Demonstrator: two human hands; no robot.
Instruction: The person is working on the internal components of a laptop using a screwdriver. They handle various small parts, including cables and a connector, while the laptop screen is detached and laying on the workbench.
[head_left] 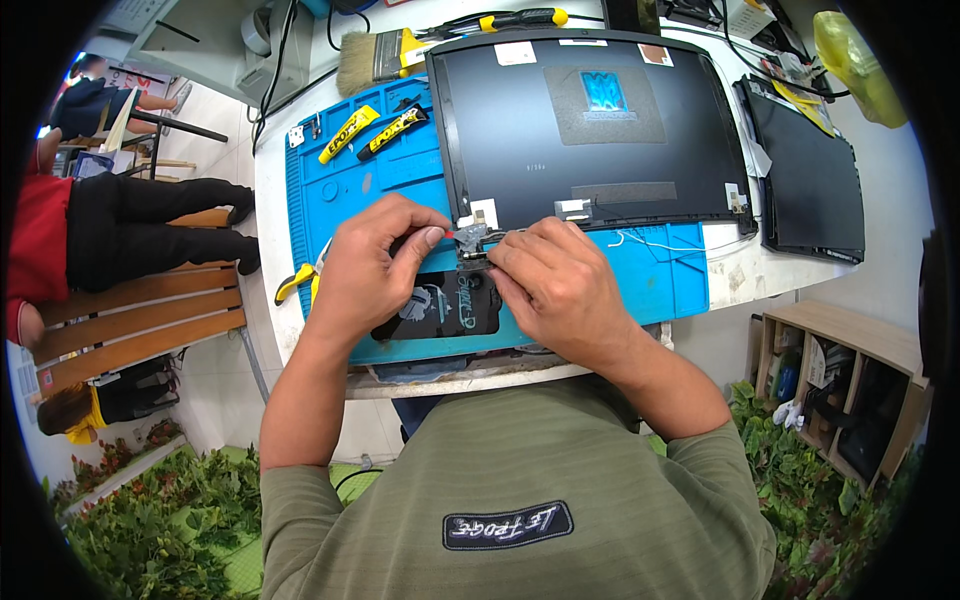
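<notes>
left hand (385,250)'s pinching a thin red piece (449,235) beside the small silver metal hinge (470,238) sitting at seven o'clock on the matte black laptop lid (590,165), can't tell if the right hand (555,285)'s gripping anything, but i'd be bracing both wrists for control

Bright, soft light covers the table (735,268), while fisheye distortion bends edges toward the black rim.
</notes>
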